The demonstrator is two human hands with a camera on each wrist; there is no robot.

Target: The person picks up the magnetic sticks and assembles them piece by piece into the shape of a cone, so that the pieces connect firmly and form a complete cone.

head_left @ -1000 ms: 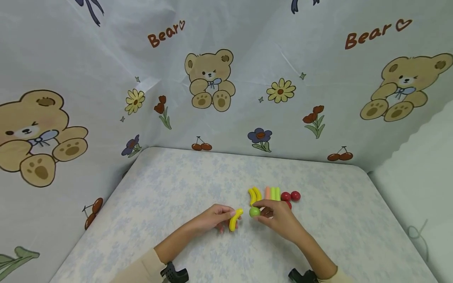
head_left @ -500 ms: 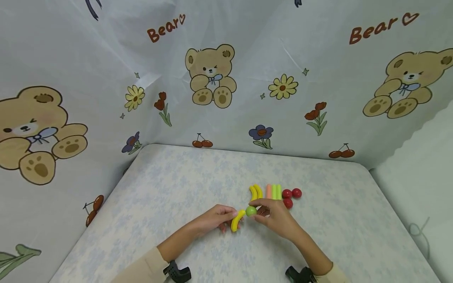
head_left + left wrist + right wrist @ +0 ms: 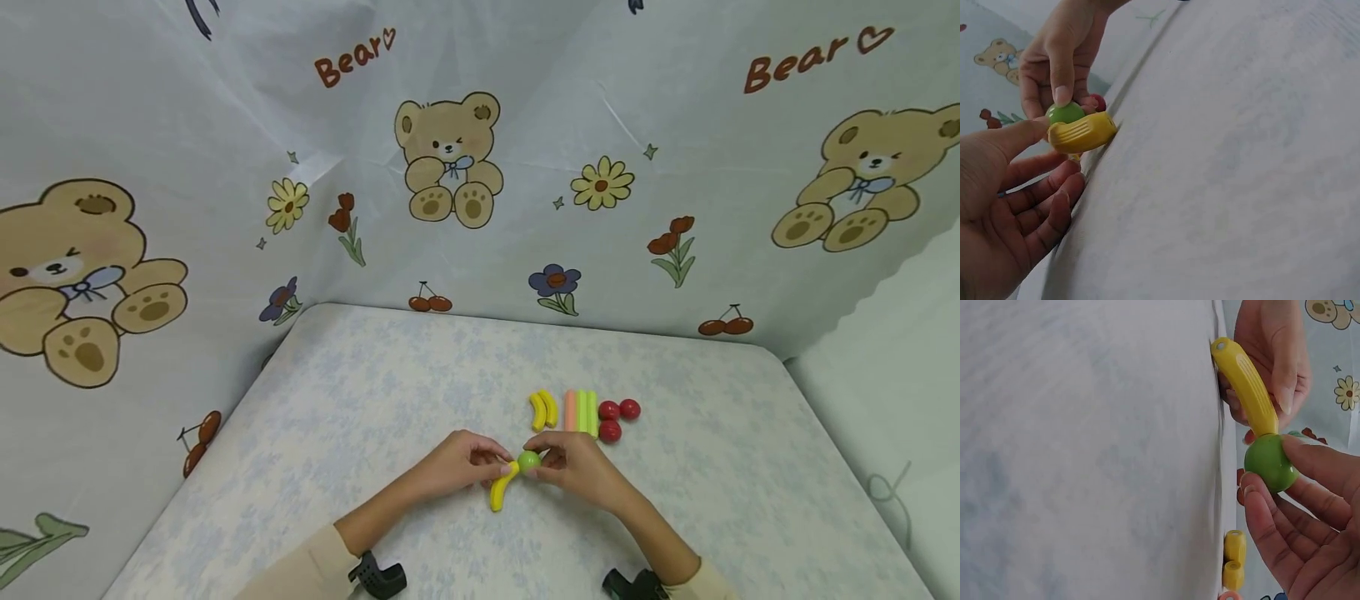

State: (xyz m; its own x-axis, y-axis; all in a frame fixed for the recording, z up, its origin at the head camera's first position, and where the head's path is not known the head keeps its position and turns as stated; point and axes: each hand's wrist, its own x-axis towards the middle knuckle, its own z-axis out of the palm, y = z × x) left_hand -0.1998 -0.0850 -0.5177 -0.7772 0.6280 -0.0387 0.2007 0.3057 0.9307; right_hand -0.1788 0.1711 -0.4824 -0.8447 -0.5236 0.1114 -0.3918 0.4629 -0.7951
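Note:
A yellow curved stick (image 3: 500,492) with ridged sides slants down toward the tabletop, its upper end against a green ball (image 3: 528,462). My left hand (image 3: 461,461) pinches the stick near that upper end, with the thumb in front. In the left wrist view, the other fingers of the left hand (image 3: 1029,200) curve loosely below. My right hand (image 3: 581,467) holds the green ball between thumb and fingertips. The right wrist view shows the ball (image 3: 1270,464) meeting the narrow end of the yellow curved stick (image 3: 1245,384), with the left hand (image 3: 1275,356) behind it.
Beyond the hands lie two yellow curved sticks (image 3: 543,410), a pink straight stick (image 3: 571,411) and two light green straight sticks (image 3: 587,411) side by side. Several red balls (image 3: 609,410) sit at their right. A bear-print curtain (image 3: 480,250) hangs behind the table (image 3: 390,367).
The right hand has brought the green ball leftward to the upper end of the yellow stick. Ball and stick, apart a second ago, now meet, and both hands are slightly nearer the person.

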